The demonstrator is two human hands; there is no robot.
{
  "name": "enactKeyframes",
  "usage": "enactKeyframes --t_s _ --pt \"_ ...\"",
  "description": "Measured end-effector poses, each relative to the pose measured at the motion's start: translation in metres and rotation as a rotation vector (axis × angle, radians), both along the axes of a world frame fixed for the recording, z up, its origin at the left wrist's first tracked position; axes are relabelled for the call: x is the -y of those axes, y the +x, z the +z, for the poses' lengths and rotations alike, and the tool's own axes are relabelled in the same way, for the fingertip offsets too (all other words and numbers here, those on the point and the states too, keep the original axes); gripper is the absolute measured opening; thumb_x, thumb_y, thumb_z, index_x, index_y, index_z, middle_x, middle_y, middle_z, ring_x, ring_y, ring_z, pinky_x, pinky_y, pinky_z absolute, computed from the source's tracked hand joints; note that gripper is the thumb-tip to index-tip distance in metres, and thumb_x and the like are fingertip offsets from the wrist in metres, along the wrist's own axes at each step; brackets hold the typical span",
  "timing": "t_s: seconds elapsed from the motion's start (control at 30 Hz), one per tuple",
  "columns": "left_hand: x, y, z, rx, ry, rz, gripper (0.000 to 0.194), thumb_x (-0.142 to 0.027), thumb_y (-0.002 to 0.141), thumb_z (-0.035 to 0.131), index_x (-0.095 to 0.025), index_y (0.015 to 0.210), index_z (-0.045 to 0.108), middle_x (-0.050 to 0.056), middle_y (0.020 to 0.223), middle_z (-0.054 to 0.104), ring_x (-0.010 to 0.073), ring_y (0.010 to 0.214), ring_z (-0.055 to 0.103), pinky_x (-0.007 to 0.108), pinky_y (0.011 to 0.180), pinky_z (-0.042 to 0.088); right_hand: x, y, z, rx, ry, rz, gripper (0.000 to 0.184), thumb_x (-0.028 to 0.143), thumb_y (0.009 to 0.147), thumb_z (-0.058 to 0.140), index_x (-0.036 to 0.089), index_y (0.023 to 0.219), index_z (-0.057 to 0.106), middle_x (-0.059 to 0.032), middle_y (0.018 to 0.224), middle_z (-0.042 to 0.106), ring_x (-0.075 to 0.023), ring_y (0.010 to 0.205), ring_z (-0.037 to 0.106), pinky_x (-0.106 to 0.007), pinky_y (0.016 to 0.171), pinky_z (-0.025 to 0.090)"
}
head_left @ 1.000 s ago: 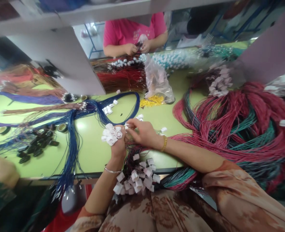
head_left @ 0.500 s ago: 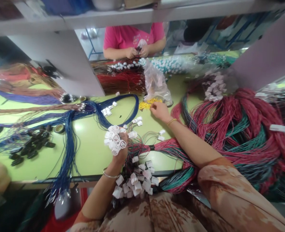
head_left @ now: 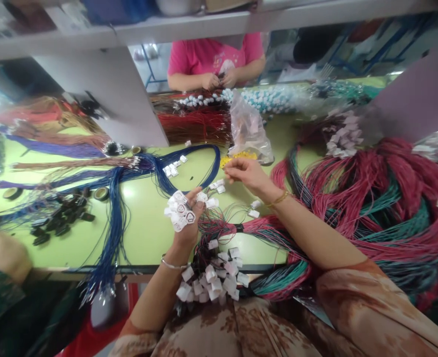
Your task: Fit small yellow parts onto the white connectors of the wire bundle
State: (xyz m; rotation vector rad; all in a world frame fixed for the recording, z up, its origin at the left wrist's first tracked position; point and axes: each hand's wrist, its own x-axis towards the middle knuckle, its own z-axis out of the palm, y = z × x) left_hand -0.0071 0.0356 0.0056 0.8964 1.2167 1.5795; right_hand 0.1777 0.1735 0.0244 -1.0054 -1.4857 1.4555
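A cluster of white plastic connectors (head_left: 180,210) is gripped in my left hand (head_left: 189,225), over the middle of the green table. One more white connector (head_left: 201,197) sits between the thumb and fingers. My right hand (head_left: 249,174) is pinched just in front of a small heap of yellow pieces (head_left: 241,157); whatever is between the fingertips is too small to make out. The heap lies at the mouth of a clear plastic bag (head_left: 249,126). Below my hands, a red, green and black wire bundle (head_left: 256,225) ends in many white connectors (head_left: 213,280) at the table edge.
Red and green wires (head_left: 382,198) cover the right side. Blue wires (head_left: 117,213) and black connectors (head_left: 61,213) lie to the left. Grey partitions (head_left: 122,94) stand on both sides. A person in a pink shirt (head_left: 215,57) works opposite; another person's arm (head_left: 3,243) shows far left.
My right hand has drawn back from the yellow heap, toward my left hand. The left thumb and fingers have shifted, with one connector held up between them. The view has turned slightly left.
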Motion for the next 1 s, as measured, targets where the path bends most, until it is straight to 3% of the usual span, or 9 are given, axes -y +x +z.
enactKeyframes --t_s 0.07,0.13,0.3,0.37,0.63,0.87,1.0 --pt "0.001 0.000 0.003 -0.019 0.030 -0.021 0.037 -0.043 0.080 0.079 -0.020 0.107 0.069 0.001 0.084 0.071 0.0138 0.073 0.066 0.026 0.071 0.054 0.020 -0.007 0.015 -0.073 0.019 0.125 0.022 0.034 0.081 0.072 0.017 0.093 0.064 -0.0019 0.077 0.067 -0.0118 0.061 0.061 -0.028 0.061 0.052" --pt "0.002 0.001 0.006 -0.046 0.050 -0.023 0.034 -0.045 0.081 0.078 -0.019 0.100 0.069 0.001 0.078 0.070 0.0135 0.069 0.065 0.026 0.068 0.054 0.040 -0.012 0.028 -0.049 0.132 0.207 0.017 0.033 0.088 0.065 0.017 0.095 0.065 -0.0013 0.076 0.067 -0.0109 0.060 0.059 -0.027 0.061 0.051" --pt "0.004 0.000 0.006 -0.159 0.093 -0.019 0.037 -0.050 0.083 0.074 -0.017 0.101 0.069 0.002 0.079 0.070 0.0148 0.070 0.066 0.027 0.068 0.054 0.067 -0.019 0.039 0.127 0.718 0.181 0.012 0.017 0.094 0.054 0.018 0.091 0.066 -0.0046 0.086 0.067 -0.0142 0.079 0.060 -0.030 0.074 0.051" --pt "0.004 -0.001 0.003 -0.191 0.114 -0.005 0.037 -0.050 0.084 0.073 -0.018 0.103 0.069 0.003 0.083 0.071 0.0154 0.073 0.067 0.028 0.069 0.054 0.070 -0.021 0.038 0.143 0.836 0.179 0.014 0.015 0.096 0.052 0.018 0.092 0.066 -0.0055 0.088 0.067 -0.0145 0.081 0.061 -0.030 0.075 0.050" --pt "0.004 -0.007 -0.008 -0.257 0.110 -0.037 0.034 -0.045 0.086 0.072 -0.018 0.107 0.070 0.004 0.091 0.072 0.0178 0.080 0.070 0.033 0.077 0.057 0.078 -0.023 0.037 0.197 0.804 0.130 0.009 0.014 0.093 0.053 0.019 0.088 0.059 0.0003 0.078 0.065 -0.0092 0.063 0.052 -0.023 0.062 0.043" --pt "0.005 -0.005 -0.003 -0.323 0.123 0.002 0.035 -0.047 0.086 0.071 -0.018 0.104 0.070 0.004 0.089 0.072 0.0179 0.079 0.069 0.033 0.076 0.057 0.078 -0.021 0.038 0.312 0.870 0.134 0.011 0.017 0.094 0.050 0.019 0.087 0.058 -0.0009 0.077 0.066 -0.0107 0.064 0.053 -0.024 0.062 0.041" --pt "0.004 -0.001 0.001 -0.386 0.123 0.071 0.037 -0.052 0.088 0.068 -0.017 0.102 0.070 0.006 0.091 0.072 0.0206 0.084 0.069 0.037 0.082 0.057 0.085 -0.023 0.037 0.373 0.873 0.157 0.019 0.020 0.098 0.046 0.017 0.106 0.062 -0.0059 0.091 0.073 -0.0133 0.070 0.061 -0.026 0.065 0.045"
